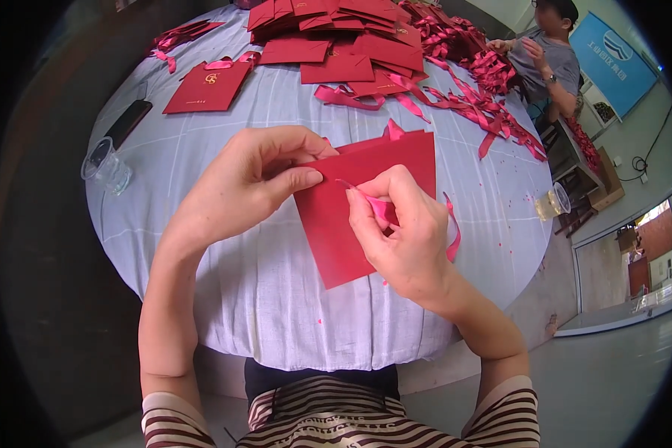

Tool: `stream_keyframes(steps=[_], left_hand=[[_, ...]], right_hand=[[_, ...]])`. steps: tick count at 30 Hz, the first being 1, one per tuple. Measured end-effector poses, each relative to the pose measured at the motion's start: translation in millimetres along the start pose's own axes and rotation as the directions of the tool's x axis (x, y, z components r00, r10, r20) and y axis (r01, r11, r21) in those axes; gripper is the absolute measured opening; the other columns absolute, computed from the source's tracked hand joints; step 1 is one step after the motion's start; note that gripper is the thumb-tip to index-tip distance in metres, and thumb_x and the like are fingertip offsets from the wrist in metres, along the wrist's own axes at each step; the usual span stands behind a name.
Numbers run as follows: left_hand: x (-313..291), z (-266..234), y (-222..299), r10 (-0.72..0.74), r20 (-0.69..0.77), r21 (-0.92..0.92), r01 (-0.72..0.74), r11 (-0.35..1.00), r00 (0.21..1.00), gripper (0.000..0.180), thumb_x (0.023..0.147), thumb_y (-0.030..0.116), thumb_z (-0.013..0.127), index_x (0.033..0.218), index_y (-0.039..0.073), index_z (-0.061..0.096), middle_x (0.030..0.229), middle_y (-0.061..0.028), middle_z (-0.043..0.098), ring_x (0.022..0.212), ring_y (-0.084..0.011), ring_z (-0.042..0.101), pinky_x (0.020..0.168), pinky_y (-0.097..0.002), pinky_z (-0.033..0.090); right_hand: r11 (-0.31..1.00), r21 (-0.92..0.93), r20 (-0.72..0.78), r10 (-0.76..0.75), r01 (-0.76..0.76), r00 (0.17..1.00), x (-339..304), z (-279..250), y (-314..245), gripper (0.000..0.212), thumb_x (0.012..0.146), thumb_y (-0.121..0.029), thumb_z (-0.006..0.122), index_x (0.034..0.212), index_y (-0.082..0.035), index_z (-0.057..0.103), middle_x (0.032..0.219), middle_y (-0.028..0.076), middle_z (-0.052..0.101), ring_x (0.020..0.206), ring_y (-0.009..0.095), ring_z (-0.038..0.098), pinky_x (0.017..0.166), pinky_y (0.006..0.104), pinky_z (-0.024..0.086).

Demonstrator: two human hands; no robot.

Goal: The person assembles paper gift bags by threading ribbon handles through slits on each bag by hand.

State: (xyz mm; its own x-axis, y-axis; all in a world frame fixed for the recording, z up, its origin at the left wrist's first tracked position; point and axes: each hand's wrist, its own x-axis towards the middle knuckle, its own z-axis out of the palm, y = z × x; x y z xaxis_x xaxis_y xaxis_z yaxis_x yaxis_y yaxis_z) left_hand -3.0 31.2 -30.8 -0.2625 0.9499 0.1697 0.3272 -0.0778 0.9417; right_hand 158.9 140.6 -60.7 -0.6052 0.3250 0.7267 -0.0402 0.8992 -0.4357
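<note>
A red paper gift bag [328, 239] is held up over the near middle of the table. My left hand [257, 175] grips its upper left edge, thumb on the near face and the other fingers behind or inside the opening. In front of the bag, my right hand [399, 231] pinches a pink ribbon [381, 207] between thumb and fingertips, its thin end pointing up and left. More of the ribbon [453, 228] hangs out to the right of that hand. Another bit of pink ribbon [394, 130] shows at the bag's top edge.
Red bags [336, 56] lie heaped at the far side, with loose pink ribbons [478, 112] beside them. One bag with a ribbon handle [209, 84] lies at left, near a dark phone [129, 121]. Clear cups [108, 168] stand at both edges. A person [549, 56] sits far right.
</note>
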Motion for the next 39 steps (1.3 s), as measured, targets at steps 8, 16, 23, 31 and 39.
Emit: stream_keyframes(steps=[8, 16, 23, 31, 39], left_hand=[[-2, 0, 3, 0.081, -0.068, 0.068, -0.076, 0.995, 0.994, 0.017, 0.088, 0.004, 0.06, 0.104, -0.001, 0.062, 0.083, 0.0012, 0.062, 0.066, -0.0023, 0.048, 0.054, -0.0178, 0.038], [-2, 4, 4, 0.111, -0.082, 0.038, -0.108, 0.993, 0.99, 0.016, 0.088, 0.001, 0.06, 0.104, -0.003, 0.061, 0.09, -0.0035, 0.065, 0.084, -0.0066, 0.057, 0.075, -0.0211, 0.047], [-2, 12, 2, 0.248, -0.204, 0.117, -0.227, 0.967, 0.947, 0.016, 0.084, -0.003, 0.061, 0.1, -0.003, 0.062, 0.085, -0.0079, 0.067, 0.074, -0.0083, 0.059, 0.066, -0.0237, 0.048], [-9, 27, 15, 0.423, -0.218, 0.424, -0.305, 0.853, 0.879, 0.021, 0.078, -0.003, 0.065, 0.099, 0.001, 0.062, 0.082, -0.0073, 0.065, 0.067, -0.0146, 0.058, 0.058, -0.0249, 0.044], [-10, 38, 10, 0.583, -0.235, 0.523, -0.404, 0.751, 0.778, 0.025, 0.073, -0.006, 0.064, 0.096, 0.002, 0.064, 0.078, -0.0056, 0.062, 0.063, -0.0149, 0.055, 0.052, -0.025, 0.039]], right_hand=[[0.999, -0.046, -0.012, -0.012, 0.012, 1.0, 1, 0, 0, 0.014, 0.081, 0.0, 0.067, 0.08, -0.001, 0.053, 0.062, 0.003, 0.055, 0.049, 0.007, 0.051, 0.043, 0.0231, 0.038], [0.997, -0.073, -0.027, 0.016, -0.018, 1.0, 3, -4, 0, 0.014, 0.081, -0.001, 0.067, 0.081, -0.001, 0.053, 0.064, 0.005, 0.058, 0.049, 0.009, 0.054, 0.042, 0.0234, 0.04], [0.998, -0.059, -0.065, -0.029, 0.025, 0.997, 6, -3, -1, 0.014, 0.081, -0.001, 0.067, 0.082, -0.001, 0.053, 0.065, 0.006, 0.058, 0.05, 0.012, 0.057, 0.043, 0.0249, 0.042], [0.996, -0.06, -0.093, -0.065, 0.06, 0.994, 6, -7, -7, 0.016, 0.078, 0.0, 0.069, 0.082, -0.001, 0.054, 0.061, 0.005, 0.054, 0.046, 0.012, 0.05, 0.043, 0.0266, 0.04], [0.992, -0.127, -0.087, -0.027, 0.016, 0.996, 4, -14, -22, 0.018, 0.077, -0.001, 0.07, 0.08, -0.003, 0.052, 0.059, 0.005, 0.052, 0.044, 0.015, 0.05, 0.043, 0.0284, 0.04]])
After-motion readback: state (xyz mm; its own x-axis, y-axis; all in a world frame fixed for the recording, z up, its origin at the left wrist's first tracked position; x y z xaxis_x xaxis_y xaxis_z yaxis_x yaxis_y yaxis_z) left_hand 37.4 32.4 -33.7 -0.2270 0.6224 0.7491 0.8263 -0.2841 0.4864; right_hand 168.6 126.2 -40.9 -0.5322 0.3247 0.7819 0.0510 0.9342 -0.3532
